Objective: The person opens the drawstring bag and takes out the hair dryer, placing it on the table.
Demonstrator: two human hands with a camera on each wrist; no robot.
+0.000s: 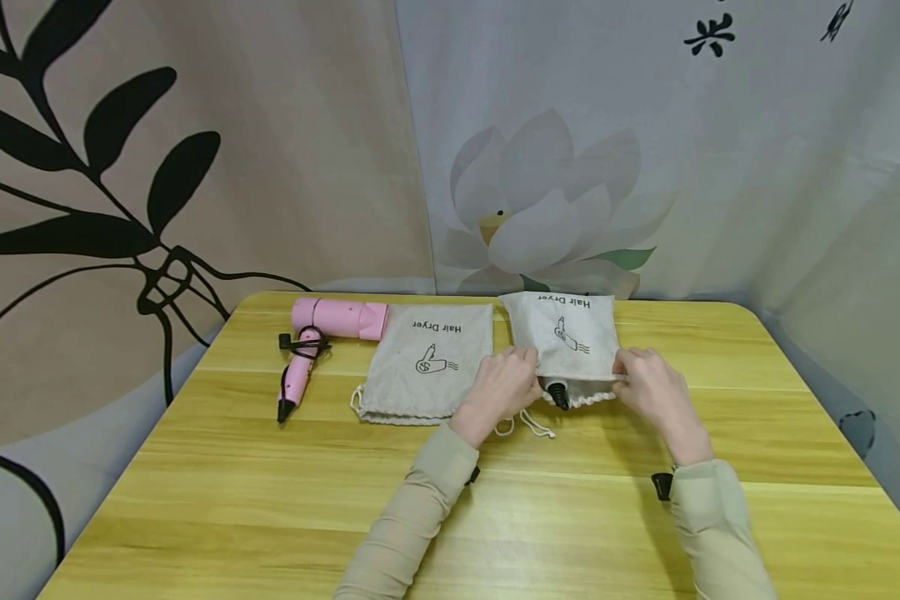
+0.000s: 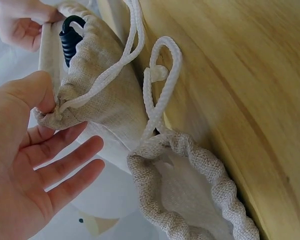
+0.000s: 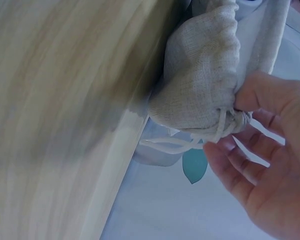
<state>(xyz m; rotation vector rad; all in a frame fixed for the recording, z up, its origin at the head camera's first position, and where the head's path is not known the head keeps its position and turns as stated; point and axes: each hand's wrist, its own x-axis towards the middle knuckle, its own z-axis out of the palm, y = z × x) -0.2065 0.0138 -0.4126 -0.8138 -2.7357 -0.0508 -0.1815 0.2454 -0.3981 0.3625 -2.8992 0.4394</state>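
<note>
A beige drawstring bag (image 1: 577, 346) printed "Hair Dryer" is held by its mouth near the back of the table. My left hand (image 1: 502, 387) pinches one corner of the opening between thumb and index finger, the other fingers spread in the left wrist view. At the opposite corner my right hand (image 1: 654, 396) pinches the fabric and its cord. A black ribbed cord sleeve (image 2: 69, 44) sticks out of the opening; the rest of the item inside is hidden. White drawstrings (image 2: 107, 75) hang from the left corner.
A second "Hair Dryer" bag (image 1: 427, 367) lies flat just left of my left hand. Farther left is a pink hair dryer (image 1: 337, 318), its black cord (image 1: 309, 343) wrapped around the handle. The wooden table (image 1: 570, 533) ends at a printed curtain (image 1: 330, 167) behind.
</note>
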